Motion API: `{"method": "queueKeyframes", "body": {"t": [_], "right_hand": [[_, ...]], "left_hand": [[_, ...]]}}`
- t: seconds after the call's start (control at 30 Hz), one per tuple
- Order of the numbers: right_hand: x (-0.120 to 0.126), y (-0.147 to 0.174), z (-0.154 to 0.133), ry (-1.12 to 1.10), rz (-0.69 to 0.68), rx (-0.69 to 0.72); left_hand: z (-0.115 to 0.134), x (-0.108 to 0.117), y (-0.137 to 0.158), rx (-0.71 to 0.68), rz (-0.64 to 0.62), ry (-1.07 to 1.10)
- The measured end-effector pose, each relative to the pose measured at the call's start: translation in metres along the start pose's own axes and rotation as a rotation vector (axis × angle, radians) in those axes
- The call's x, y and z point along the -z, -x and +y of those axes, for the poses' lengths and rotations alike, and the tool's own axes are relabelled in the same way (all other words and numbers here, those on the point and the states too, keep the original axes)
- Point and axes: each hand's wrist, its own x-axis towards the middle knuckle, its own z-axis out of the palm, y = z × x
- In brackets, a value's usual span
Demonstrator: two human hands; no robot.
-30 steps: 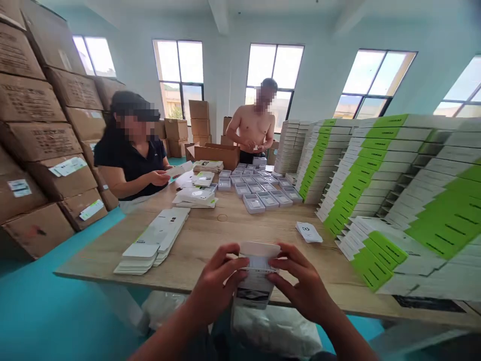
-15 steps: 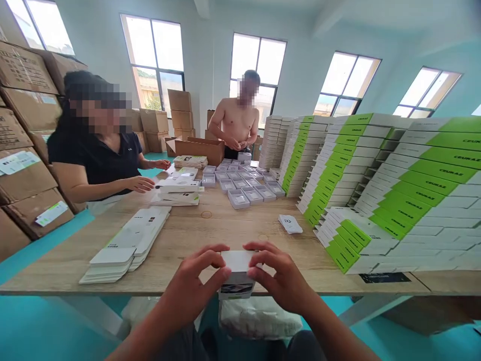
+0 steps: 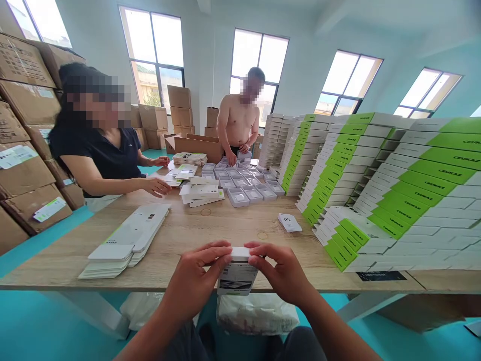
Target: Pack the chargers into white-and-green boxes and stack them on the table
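Head view: small white box [image 3: 237, 273], dark-printed front.

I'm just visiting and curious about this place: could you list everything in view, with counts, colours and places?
Small box: one, white with dark printing, between both hands
Tabletop: one seamed surface, wood-brown, centre
Flat cartons: many, white, table's left and middle
Shallow trays: many, pale grey, table's far half
Cards: one pile, white, right of centre
Thin rings: two, tan, tabletop
Stacked boxes: many, white and green, table's right
Large cartons: many, brown, left and back
Bags: two, whitish, below table
Co-workers: two, one dark-topped, beyond table
Windows: at least five, bright, walls
Floor: one, turquoise
Left hand: one, bare, on box
Right hand: one, bare, on box
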Motion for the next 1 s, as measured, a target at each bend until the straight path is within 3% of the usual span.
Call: {"method": "queueKeyframes", "body": {"t": [0.17,0.3,0.4,0.53,0.6,0.63,0.67,0.73,0.8,0.83,0.9,1.0], "right_hand": [[0.005,0.004,0.014,0.089,-0.001,0.333],[0.007,0.003,0.013,0.207,-0.029,0.414],[0.004,0.002,0.013,0.273,-0.058,0.415],[0.002,0.007,0.012,0.221,-0.037,0.324],[0.009,0.015,0.004,0.135,-0.009,0.16],[0.015,0.021,-0.003,0.09,0.014,0.055],[0.021,0.028,-0.013,0.057,0.032,-0.048],[0.031,0.041,-0.034,0.071,0.013,-0.208],[0.037,0.052,-0.05,0.188,-0.073,-0.28],[0.041,0.055,-0.052,0.263,-0.11,-0.294],[0.056,0.059,-0.045,0.431,-0.067,-0.283],[0.11,0.06,-0.006,0.824,0.266,-0.236]], "left_hand": [[-0.005,0.005,0.002,-0.159,-0.008,-0.081],[-0.022,0.008,0.005,-0.343,-0.019,-0.14],[-0.044,-0.002,0.011,-0.446,-0.015,-0.115],[-0.063,-0.033,0.029,-0.219,0.042,0.05],[-0.059,-0.044,0.037,-0.115,0.03,0.03],[-0.053,-0.047,0.04,-0.137,0.024,-0.034],[-0.045,-0.049,0.041,-0.21,0.035,-0.127],[-0.029,-0.048,0.037,-0.518,0.031,-0.324],[-0.015,-0.049,0.029,-0.811,0.002,-0.475],[-0.01,-0.051,0.024,-0.893,-0.003,-0.516],[-0.006,-0.057,0.015,-0.917,0.04,-0.52],[-0.013,-0.066,0.007,-0.851,0.108,-0.466]]}}
